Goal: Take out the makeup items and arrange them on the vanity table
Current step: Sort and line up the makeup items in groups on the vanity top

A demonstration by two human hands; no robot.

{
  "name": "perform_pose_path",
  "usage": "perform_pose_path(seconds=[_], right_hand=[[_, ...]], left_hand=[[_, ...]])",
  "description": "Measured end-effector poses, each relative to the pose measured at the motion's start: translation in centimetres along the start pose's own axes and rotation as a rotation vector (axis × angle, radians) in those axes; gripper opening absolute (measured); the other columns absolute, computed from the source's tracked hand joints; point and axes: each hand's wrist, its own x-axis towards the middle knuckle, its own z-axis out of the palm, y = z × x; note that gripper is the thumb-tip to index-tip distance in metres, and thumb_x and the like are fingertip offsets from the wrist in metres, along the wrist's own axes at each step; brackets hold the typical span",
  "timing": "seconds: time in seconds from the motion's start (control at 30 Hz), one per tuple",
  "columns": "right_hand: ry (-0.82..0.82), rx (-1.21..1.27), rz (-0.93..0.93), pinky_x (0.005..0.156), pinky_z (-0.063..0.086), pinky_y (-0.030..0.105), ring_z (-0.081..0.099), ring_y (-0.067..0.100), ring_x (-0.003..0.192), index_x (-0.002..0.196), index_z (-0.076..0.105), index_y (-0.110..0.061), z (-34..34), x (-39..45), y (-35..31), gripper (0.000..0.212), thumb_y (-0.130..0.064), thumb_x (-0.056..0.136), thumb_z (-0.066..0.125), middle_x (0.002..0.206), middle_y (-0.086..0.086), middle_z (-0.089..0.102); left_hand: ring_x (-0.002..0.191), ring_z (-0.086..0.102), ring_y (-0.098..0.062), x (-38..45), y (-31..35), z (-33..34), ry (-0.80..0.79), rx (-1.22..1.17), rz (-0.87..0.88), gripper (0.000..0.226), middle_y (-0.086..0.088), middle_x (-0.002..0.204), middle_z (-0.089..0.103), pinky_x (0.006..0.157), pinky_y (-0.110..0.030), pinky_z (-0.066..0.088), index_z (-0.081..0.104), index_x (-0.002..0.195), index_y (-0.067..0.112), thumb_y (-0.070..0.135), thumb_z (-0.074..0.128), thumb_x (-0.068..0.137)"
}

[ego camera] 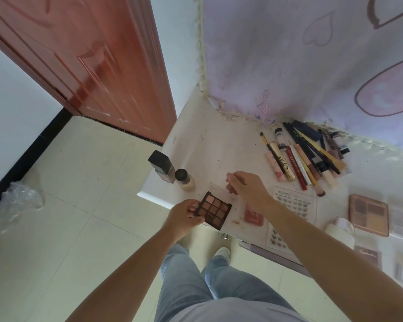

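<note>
My left hand [184, 217] grips the left edge of a dark eyeshadow palette [215, 210] with nine brown and pink pans, at the front edge of the white vanity table [209, 145]. My right hand [247, 187] pinches the palette's clear lid [219, 190], which stands raised behind the pans. Two foundation bottles, one with a square black cap [161, 166] and one with a round black cap [184, 180], stand at the table's left corner. A red compact [254, 214] lies just right of the palette.
A pile of brushes, pencils and tubes [305, 154] lies at the back by the lilac heart-print cloth [312, 54]. A lash card [296, 203], a pink palette [369, 214] and other boxes lie to the right. A red door [79, 61] and tiled floor are to the left.
</note>
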Motion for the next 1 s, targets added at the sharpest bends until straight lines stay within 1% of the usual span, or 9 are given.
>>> perform_pose_path(seconds=[0.07,0.13,0.23,0.43,0.6,0.73,0.83,0.9,1.0], right_hand=[[-0.068,-0.015,-0.058,0.069,0.045,0.012,0.056,0.004,0.071,0.085,0.062,-0.016,-0.6,-0.4,0.1,0.015,-0.03,0.085,0.056,0.075,-0.01,0.061],[-0.158,-0.101,-0.124,0.064,0.045,0.005,0.055,-0.002,0.072,0.097,0.064,-0.016,-1.1,-0.7,0.6,0.022,-0.028,0.079,0.067,0.082,-0.012,0.061],[-0.14,-0.205,-0.17,0.063,0.042,0.0,0.054,0.0,0.07,0.099,0.068,-0.009,-1.1,-0.8,1.2,0.025,-0.024,0.079,0.068,0.086,-0.004,0.064],[-0.044,0.114,0.022,0.063,0.052,0.013,0.058,0.012,0.071,0.092,0.067,-0.003,-1.2,0.6,0.8,0.021,-0.021,0.084,0.063,0.076,0.004,0.064],[-0.082,0.027,-0.014,0.074,0.053,0.028,0.058,0.016,0.075,0.088,0.065,0.0,-0.9,1.2,-0.2,0.024,-0.022,0.086,0.058,0.077,0.007,0.061],[0.013,-0.049,-0.039,0.076,0.044,0.011,0.055,0.005,0.081,0.113,0.061,-0.011,-1.2,0.6,0.4,0.036,-0.026,0.08,0.066,0.099,0.001,0.064],[-0.017,-0.463,-0.12,0.097,0.034,0.025,0.05,0.013,0.109,0.128,0.048,-0.016,-2.2,-1.1,2.3,0.053,-0.035,0.082,0.063,0.122,0.0,0.057],[-0.012,-0.78,-0.31,0.104,0.027,0.032,0.046,0.021,0.119,0.126,0.051,-0.016,-2.8,-2.7,3.9,0.051,-0.04,0.082,0.06,0.127,0.002,0.054],[-0.122,-0.98,-0.35,0.11,0.019,0.045,0.035,0.027,0.13,0.126,0.048,-0.018,-2.8,-4.7,6.0,0.059,-0.047,0.076,0.061,0.137,0.006,0.043]], left_hand=[[0.085,0.058,-0.02,0.1,-0.1,0.3,0.044,-0.027,-0.027,0.038,-0.006,0.095,0.06,0.079,-0.024,0.049,0.057,0.11,0.005,-0.002,0.068,0.073],[0.085,0.058,-0.022,0.1,0.0,0.6,0.074,-0.039,-0.037,0.037,-0.008,0.094,0.061,0.086,-0.032,0.048,0.057,0.108,0.003,-0.002,0.068,0.073],[0.08,0.057,-0.02,0.3,-0.1,1.0,0.104,-0.01,-0.034,0.035,-0.002,0.085,0.06,0.084,-0.031,0.047,0.058,0.105,0.003,-0.001,0.068,0.072],[0.074,0.055,-0.01,0.4,-0.2,1.0,0.151,0.246,0.04,0.026,0.002,0.088,0.065,0.069,-0.017,0.041,0.057,0.096,0.012,0.016,0.07,0.074],[0.091,0.063,-0.02,0.7,0.3,0.5,0.092,0.594,0.113,0.037,-0.002,0.101,0.067,0.077,-0.024,0.046,0.05,0.11,0.014,0.034,0.063,0.081],[0.091,0.063,-0.02,0.9,0.3,0.3,0.122,0.692,0.127,0.037,-0.004,0.101,0.067,0.078,-0.025,0.047,0.047,0.112,0.014,0.036,0.059,0.085],[0.092,0.062,-0.02,0.9,0.0,0.4,0.109,0.706,0.145,0.036,-0.003,0.102,0.066,0.08,-0.025,0.048,0.046,0.112,0.015,0.036,0.058,0.085],[0.092,0.061,-0.019,0.8,0.0,0.4,0.103,0.717,0.146,0.035,-0.002,0.101,0.065,0.08,-0.026,0.048,0.045,0.111,0.015,0.036,0.058,0.085],[0.089,0.06,-0.019,0.3,-0.1,0.5,0.137,0.731,0.136,0.035,-0.002,0.098,0.063,0.077,-0.027,0.048,0.045,0.109,0.015,0.037,0.058,0.085]])
